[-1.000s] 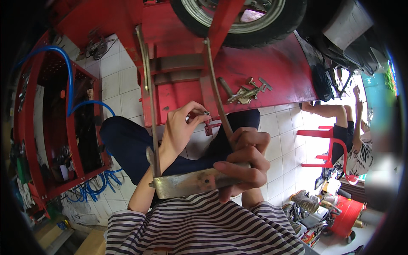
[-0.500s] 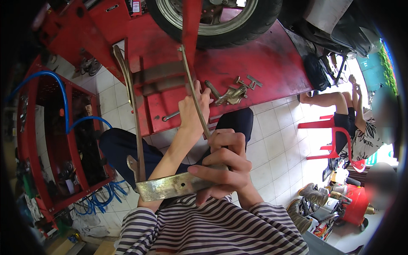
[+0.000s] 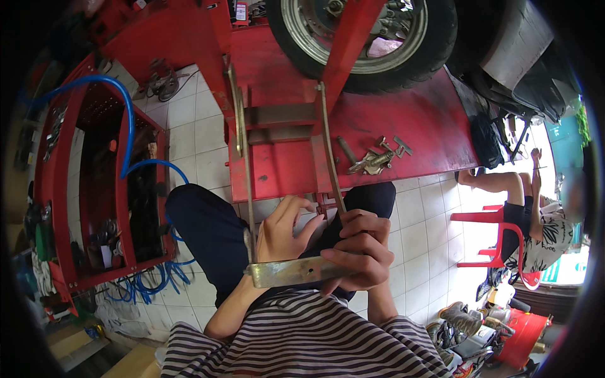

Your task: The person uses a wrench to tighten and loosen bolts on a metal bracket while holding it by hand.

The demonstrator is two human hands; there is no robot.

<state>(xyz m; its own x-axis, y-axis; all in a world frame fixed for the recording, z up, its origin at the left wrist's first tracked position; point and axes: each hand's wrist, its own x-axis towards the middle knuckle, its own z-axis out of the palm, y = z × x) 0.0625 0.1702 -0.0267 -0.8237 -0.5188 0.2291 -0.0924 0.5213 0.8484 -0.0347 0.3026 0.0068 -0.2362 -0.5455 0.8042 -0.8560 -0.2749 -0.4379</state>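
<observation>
My right hand (image 3: 362, 249) is wrapped round one end of the flat crosspiece of a long U-shaped metal bracket (image 3: 283, 272). The bracket's two thin arms stretch away from me toward the red work platform (image 3: 428, 129). Between those arms is my left hand (image 3: 283, 230), thumb and forefinger apart, with nothing visible in the gap. Its lower fingers are partly hidden. On the platform beyond my hands lies a small cluster of metal parts (image 3: 376, 162), next to a short cylindrical piece (image 3: 346, 150).
A wheel with a black tyre (image 3: 438, 53) stands on the platform behind a slanting red post (image 3: 353, 47). To the left are a red shelf cart (image 3: 126, 264) and a blue hose (image 3: 130, 126). At right, a person sits on a red chair (image 3: 504, 236) near piled metal parts (image 3: 466, 321).
My left hand has drawn back from the platform toward me. The wrench seen near it is out of sight. My right hand still grips the bracket. The view has shifted.
</observation>
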